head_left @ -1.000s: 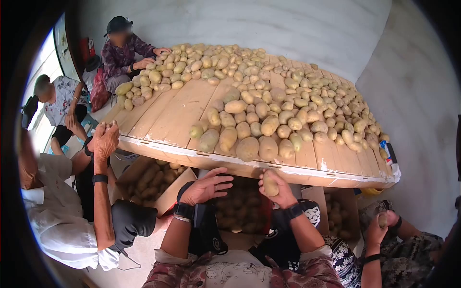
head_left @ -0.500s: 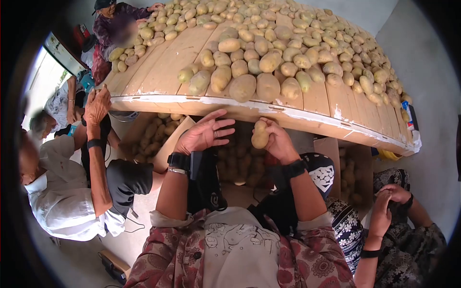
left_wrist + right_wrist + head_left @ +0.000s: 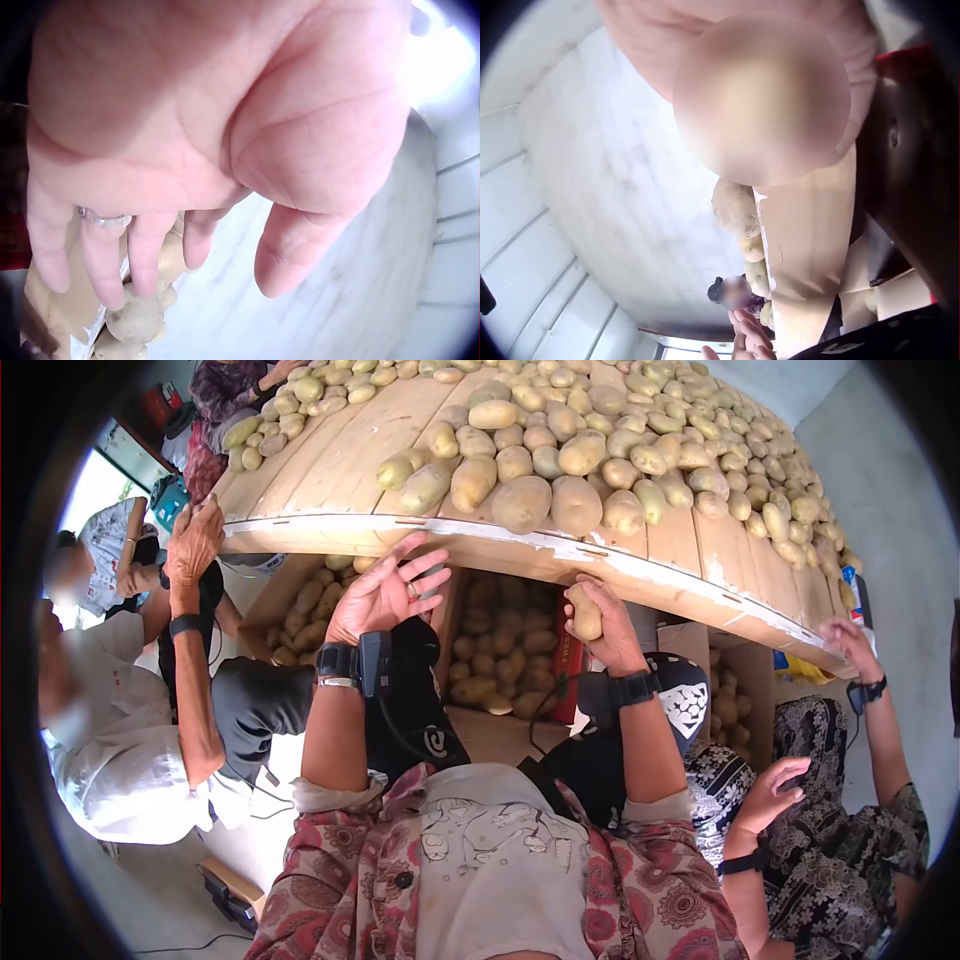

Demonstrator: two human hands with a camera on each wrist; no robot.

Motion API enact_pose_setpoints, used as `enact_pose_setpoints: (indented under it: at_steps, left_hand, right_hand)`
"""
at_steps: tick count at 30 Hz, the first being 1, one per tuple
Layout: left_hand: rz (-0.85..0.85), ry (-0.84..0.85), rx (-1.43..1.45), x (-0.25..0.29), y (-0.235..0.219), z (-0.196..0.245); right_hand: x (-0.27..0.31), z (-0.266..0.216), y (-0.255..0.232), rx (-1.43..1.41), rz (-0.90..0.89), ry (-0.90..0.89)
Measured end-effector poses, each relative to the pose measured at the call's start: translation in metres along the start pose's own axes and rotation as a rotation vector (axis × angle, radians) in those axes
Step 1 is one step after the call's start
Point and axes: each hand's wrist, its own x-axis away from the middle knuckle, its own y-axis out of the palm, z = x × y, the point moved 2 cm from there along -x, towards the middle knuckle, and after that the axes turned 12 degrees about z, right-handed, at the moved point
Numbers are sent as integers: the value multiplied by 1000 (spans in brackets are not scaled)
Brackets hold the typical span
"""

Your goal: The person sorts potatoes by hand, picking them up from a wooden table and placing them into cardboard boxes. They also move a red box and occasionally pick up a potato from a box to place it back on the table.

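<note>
My right hand grips a tan potato just below the front edge of the wooden table, above the boxes. In the right wrist view a blur covers most of what that hand holds. Palm turned inward, my left hand hovers left of it with fingers spread and nothing in its grasp. The left wrist view shows its bare palm and a ring on one finger. Large potatoes line the tabletop's near side, in front of a wide heap.
Beneath the table stand a red-sided box of potatoes between my knees, a cardboard box to the left and another box to the right. Seated people flank me; a neighbour's hand is at the table's left corner, another's at its right end.
The head view tilts down, so the table sits higher in it. My left hand has moved left, away from the right, which keeps the potato. The right-hand neighbour's hands have separated.
</note>
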Motion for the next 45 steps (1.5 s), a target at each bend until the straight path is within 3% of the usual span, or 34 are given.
enact_pose_setpoints:
  at_steps: [5,11,13,23,27,31,33,36,38,42,44,45]
  left_hand:
    - [5,16,5,1,-7,7]
    - [12,35,-56,4,-15,9]
    - [32,31,-48,4,-14,9]
    - [16,1,-66,-1,-14,7]
    - [4,-9,-58,0,-15,7]
    - [37,-24,-8,5,-5,10]
    - [53,-39,-14,4,-4,9]
    - [31,-42,-20,2,-1,8]
    - [36,-44,-27,2,-8,7]
    - [32,-58,0,1,-3,4]
    - [46,-65,-21,3,2,4]
    - [53,-58,-39,1,5,5]
  right_hand:
    - [-7,24,-3,346,87,64]
    - [-2,28,6,292,112,38]
    - [3,19,9,473,288,51]
    - [7,22,13,445,65,-46]
    - [5,4,17,295,92,-265]
    - [6,-25,26,197,75,-752]
    - [3,-50,27,285,183,-1005]
    - [-6,-95,34,357,310,-1095]
    - [-7,-127,40,802,549,-1468]
    - [-52,-170,-21,665,705,-1311]
    - [-71,-176,-50,298,662,-979]
    - [-69,-178,-50,292,673,-976]
